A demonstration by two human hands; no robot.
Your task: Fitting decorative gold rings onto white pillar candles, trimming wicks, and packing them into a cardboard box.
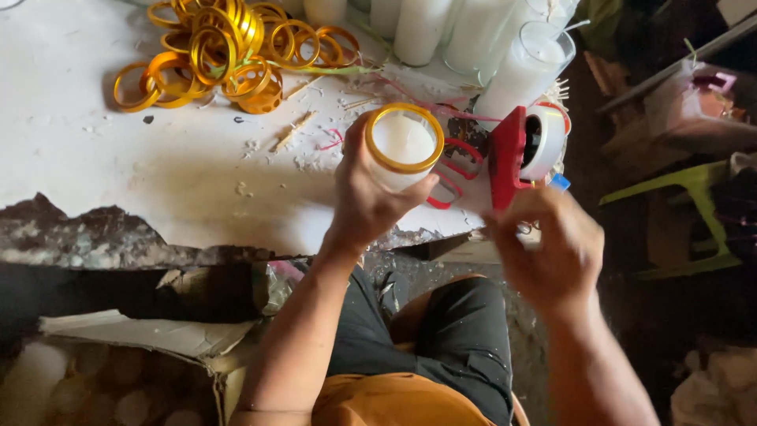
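My left hand [364, 197] grips the gold-rimmed candle glass [403, 146]; right hand [552, 248], blurred, seemingly closed at the red tape dispenser [511, 158]; I'd keep the glass steady, upright.

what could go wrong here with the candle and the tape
The left hand alone grips the candle glass above the table edge; a slip could drop it. The right hand is blurred at the red tape dispenser, whose cutter might nick fingers. The tilted candle glasses behind look easy to knock.
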